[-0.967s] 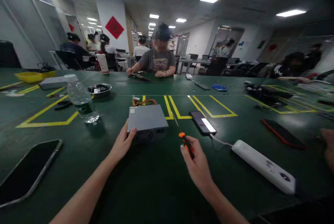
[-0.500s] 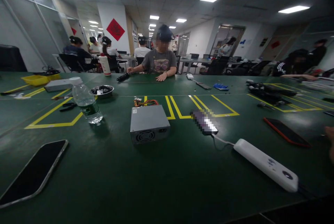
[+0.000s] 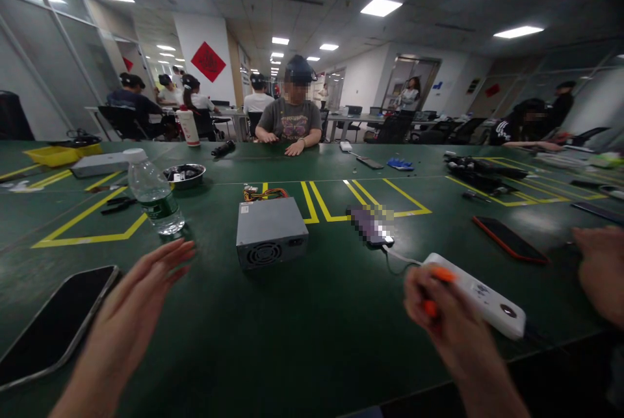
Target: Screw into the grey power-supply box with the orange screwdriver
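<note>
1. While the left hand (image 3: 146,294) hovers, fingers released and extended, the right hand (image 3: 451,317) grasps an orange-handled screwdriver (image 3: 443,274) near a white power strip (image 3: 492,298).
2. Farther forward, between them, a gray computer power supply (image 3: 272,226) sits on the green table (image 3: 273,333).
3. Beyond, a person (image 3: 295,119) sits.

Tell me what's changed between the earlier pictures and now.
The left hand has let go of the gray box and moved left, open. The right hand has moved right, holding the orange-handled screwdriver as before. Opposite, the co-worker has let go of a black object. The gray box and water bottle stayed put.
</note>
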A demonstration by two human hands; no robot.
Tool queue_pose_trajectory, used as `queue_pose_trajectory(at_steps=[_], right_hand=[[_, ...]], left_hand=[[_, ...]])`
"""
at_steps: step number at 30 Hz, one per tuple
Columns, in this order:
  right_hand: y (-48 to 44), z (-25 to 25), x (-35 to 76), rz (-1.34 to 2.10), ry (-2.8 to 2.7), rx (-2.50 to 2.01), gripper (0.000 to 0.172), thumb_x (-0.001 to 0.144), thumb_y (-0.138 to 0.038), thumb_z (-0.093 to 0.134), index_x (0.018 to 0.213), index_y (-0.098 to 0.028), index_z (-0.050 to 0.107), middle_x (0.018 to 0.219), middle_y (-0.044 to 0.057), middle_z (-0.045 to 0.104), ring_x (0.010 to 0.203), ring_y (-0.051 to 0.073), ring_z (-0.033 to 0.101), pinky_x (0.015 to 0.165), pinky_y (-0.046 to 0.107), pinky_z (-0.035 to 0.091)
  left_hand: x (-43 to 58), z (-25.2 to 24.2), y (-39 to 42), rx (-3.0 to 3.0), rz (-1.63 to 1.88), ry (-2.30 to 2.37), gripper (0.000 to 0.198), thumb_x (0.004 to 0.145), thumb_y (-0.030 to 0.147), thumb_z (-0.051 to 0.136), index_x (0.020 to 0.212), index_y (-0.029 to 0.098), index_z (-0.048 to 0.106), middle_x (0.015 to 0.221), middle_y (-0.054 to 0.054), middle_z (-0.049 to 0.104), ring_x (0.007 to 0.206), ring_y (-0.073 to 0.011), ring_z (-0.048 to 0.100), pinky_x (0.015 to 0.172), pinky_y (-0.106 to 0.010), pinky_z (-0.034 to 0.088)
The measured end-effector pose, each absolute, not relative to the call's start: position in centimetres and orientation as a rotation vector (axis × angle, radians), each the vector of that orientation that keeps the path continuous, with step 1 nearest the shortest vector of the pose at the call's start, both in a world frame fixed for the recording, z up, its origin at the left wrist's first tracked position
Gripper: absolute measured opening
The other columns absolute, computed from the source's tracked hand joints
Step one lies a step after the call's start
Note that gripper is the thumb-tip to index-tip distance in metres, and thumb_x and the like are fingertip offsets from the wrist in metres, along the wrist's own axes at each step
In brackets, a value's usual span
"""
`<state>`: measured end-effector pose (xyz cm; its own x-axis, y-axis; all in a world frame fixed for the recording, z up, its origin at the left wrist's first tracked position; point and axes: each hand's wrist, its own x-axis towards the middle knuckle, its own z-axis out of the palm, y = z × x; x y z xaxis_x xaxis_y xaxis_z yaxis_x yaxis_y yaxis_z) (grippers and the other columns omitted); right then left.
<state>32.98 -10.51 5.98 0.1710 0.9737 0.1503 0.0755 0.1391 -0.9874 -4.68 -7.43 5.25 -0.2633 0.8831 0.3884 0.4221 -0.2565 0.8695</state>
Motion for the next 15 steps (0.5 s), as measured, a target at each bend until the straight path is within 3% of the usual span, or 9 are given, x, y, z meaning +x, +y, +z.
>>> queue_pose_trajectory(at_steps=[2,6,11,15], right_hand=[[-10.7,6.0,30.3,0.91,-1.338,-1.293,0.019,0.084,-0.034,0.049,0.093,-0.018,0.054,0.065,-0.002,0.049,0.049,0.011,0.048,0.042,0.022,0.041],[-10.0,4.8,25.1,0.768,-1.449,-1.326,0.032,0.078,-0.028,0.05,0.109,-0.018,0.052,0.098,0.007,0.051,0.083,0.019,0.057,0.072,0.033,0.049],[-10.4,3.2,24.2,0.406,-1.768,-1.397,0.03,0.089,-0.026,0.035,0.116,-0.02,0.046,0.097,0.007,0.053,0.077,0.018,0.06,0.064,0.03,0.051],[-11.0,2.0,25.0,0.245,-1.772,-1.384,0.025,0.09,-0.025,0.036,0.113,-0.02,0.045,0.09,0.005,0.055,0.073,0.017,0.062,0.06,0.026,0.052]], left_hand=[[-1.7,5.4,-4.8,1.241,1.543,1.579,0.054,0.079,0.053,0.046,0.126,0.027,0.044,0.13,-0.006,0.051,0.121,-0.0245,0.046,0.1,-0.045,0.039],[1.7,2.8,-0.2,1.12,1.481,1.641,0.077,0.074,0.055,0.055,0.139,0.025,0.026,0.146,-0.01,0.028,0.13,-0.0272,0.033,0.107,-0.044,0.028],[1.9,1.1,0.7,1.394,1.491,1.549,0.063,0.079,0.049,0.053,0.136,0.034,0.03,0.142,-0.002,0.036,0.131,-0.0221,0.032,0.109,-0.04,0.023],[1.3,1.5,0.0,1.45,1.445,1.497,0.056,0.082,0.046,0.049,0.134,0.031,0.035,0.138,-0.003,0.043,0.128,-0.0202,0.036,0.108,-0.038,0.026]])
